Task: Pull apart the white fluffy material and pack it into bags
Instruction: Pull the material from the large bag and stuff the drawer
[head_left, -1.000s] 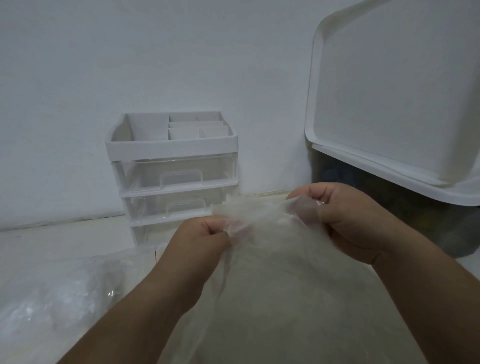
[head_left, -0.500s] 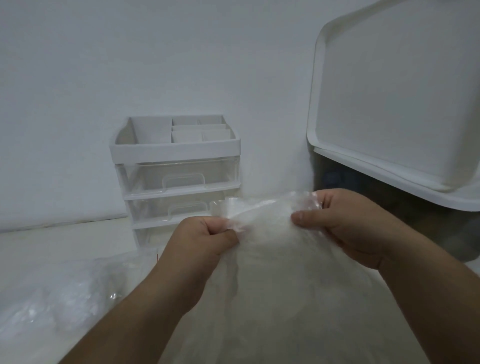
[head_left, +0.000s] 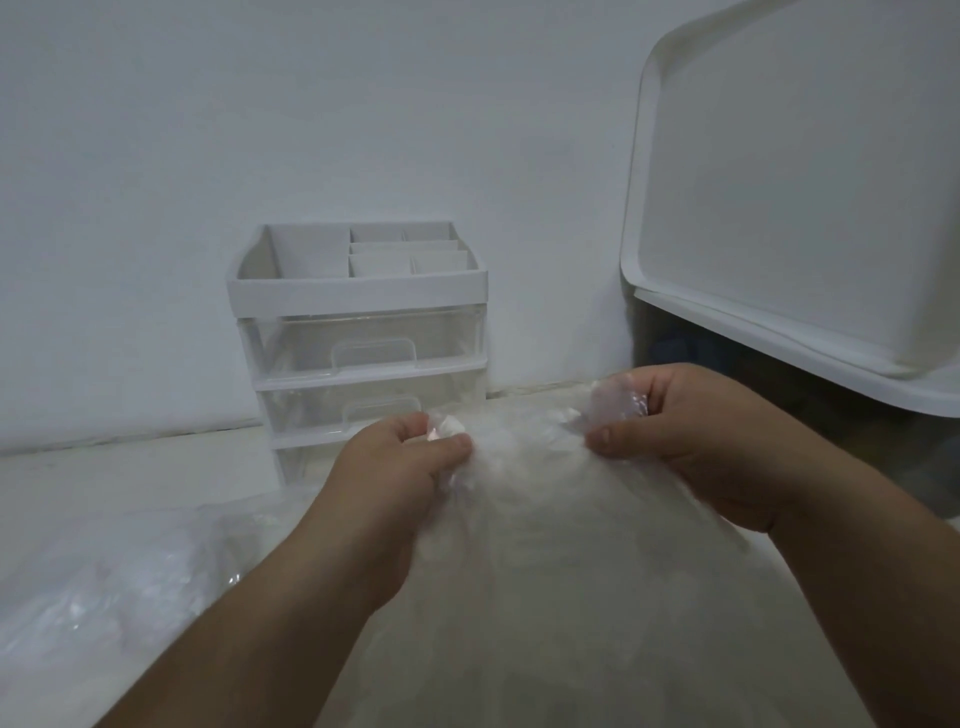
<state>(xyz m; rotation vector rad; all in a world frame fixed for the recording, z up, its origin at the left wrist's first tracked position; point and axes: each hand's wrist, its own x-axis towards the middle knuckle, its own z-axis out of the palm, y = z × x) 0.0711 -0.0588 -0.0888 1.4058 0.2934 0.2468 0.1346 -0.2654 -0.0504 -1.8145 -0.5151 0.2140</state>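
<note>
My left hand (head_left: 400, 467) and right hand (head_left: 691, 441) each pinch, fingers curled, the top of the clear bag (head_left: 571, 597) of white fluff (head_left: 519, 467) near me, so I should pull both sides evenly.

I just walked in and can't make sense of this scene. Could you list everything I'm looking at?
plastic bag: one, clear, centre foreground, top edge bunched between both hands
fluffy material: one mass, white, inside that bag
drawer organiser: one, white frame with clear drawers, against the wall, divided tray on top
lid: one, white, tilted at upper right
container: one, dark, under the lid; contents unclear
loose plastic: a heap, clear, lower left on the table
table: one, pale
wall: white, behind everything
left hand: one, pinches the bag's top
right hand: one, pinches the bag's top
</note>
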